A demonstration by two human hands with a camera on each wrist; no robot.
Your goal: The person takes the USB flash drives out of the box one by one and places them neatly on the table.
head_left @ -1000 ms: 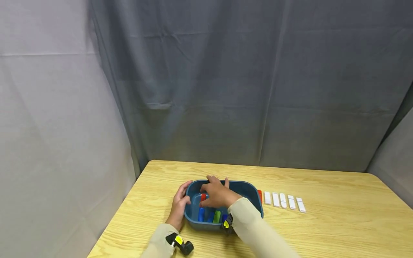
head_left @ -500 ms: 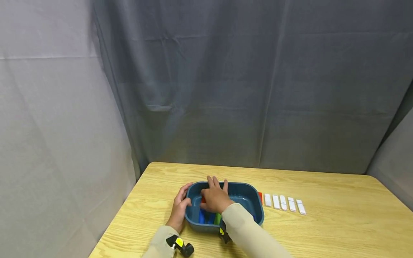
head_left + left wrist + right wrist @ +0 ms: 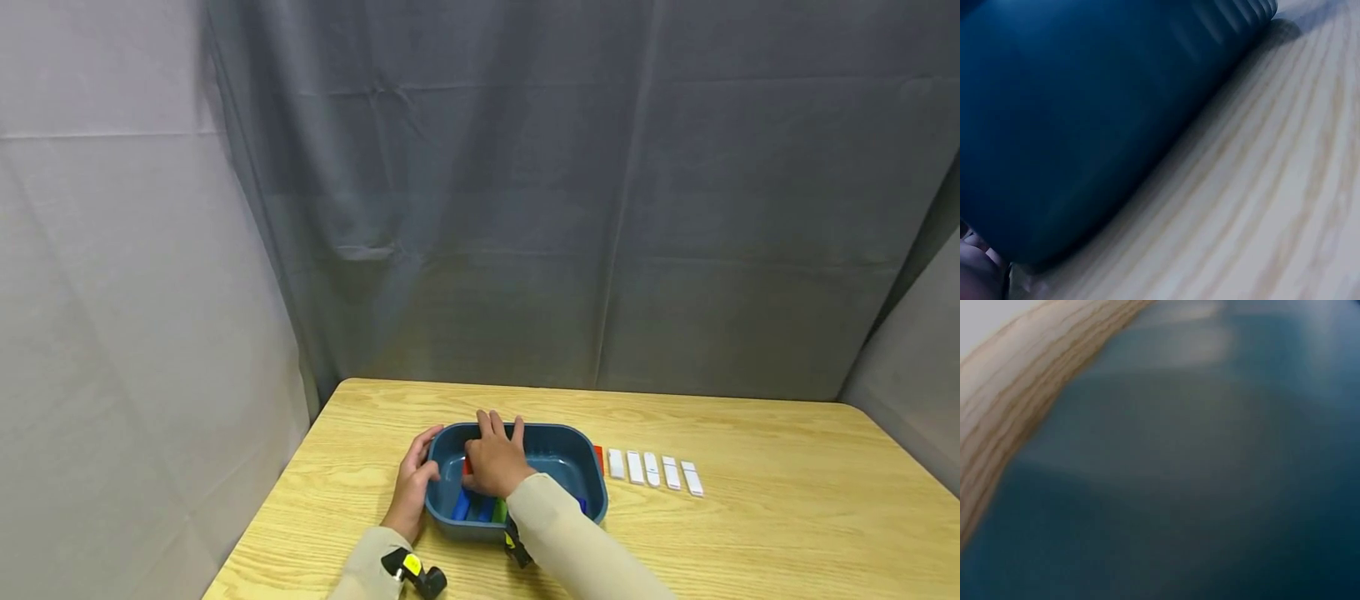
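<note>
A dark blue-green plastic bin [image 3: 558,450] stands on the table. My left hand [image 3: 411,483] holds its left end, with the thumb at the rim and the fingers along the outside. Reaching into the bin from the right, my right hand [image 3: 497,462] pinches a small red stick [image 3: 468,465] between thumb and index finger, while its other fingers stay extended. Blue sticks [image 3: 461,505] and a green stick [image 3: 500,511] lie near the bin's front wall. Another blue piece [image 3: 582,505] shows at the front right, partly behind the sleeve. Both wrist views show mostly bin wall.
Right of the bin, several white sticks resembling flash drives [image 3: 652,470] stand in a row on the wooden table [image 3: 780,500]. A red piece [image 3: 599,458] peeks out beside the bin's right end. Grey curtains [image 3: 480,208] hang behind the table.
My right hand's thumb and index finger have closed in on the red stick, and its wrist has shifted left. The left hand keeps its place on the bin.
</note>
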